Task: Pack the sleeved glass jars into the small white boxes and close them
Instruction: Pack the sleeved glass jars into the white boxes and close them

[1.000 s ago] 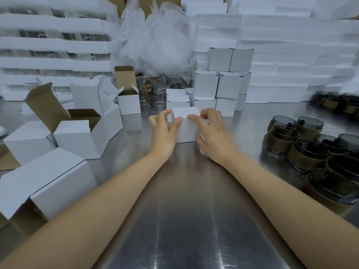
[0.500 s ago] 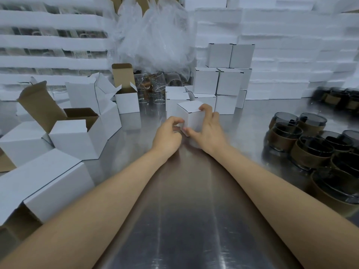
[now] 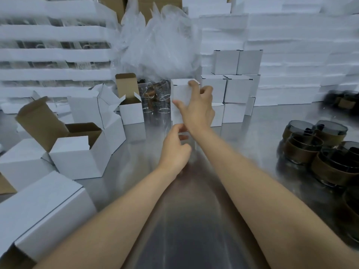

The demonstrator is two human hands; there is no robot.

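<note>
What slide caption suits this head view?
Right hand grips a closed white box by the stacked boxes; sleeved jars wait alongside.

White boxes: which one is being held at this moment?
The closed box at centre, gripped by the right hand just left of the stacked closed boxes; every other box sits untouched.

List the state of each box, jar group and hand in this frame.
right hand, gripping the held box.
held box, closed, raised off the table.
left hand, loosely curled, holding nothing.
stacked boxes, closed.
tall-flap box, open, upright.
left open boxes, lids up, brown insides showing.
sleeved jars, unpacked, standing on the table.
</note>
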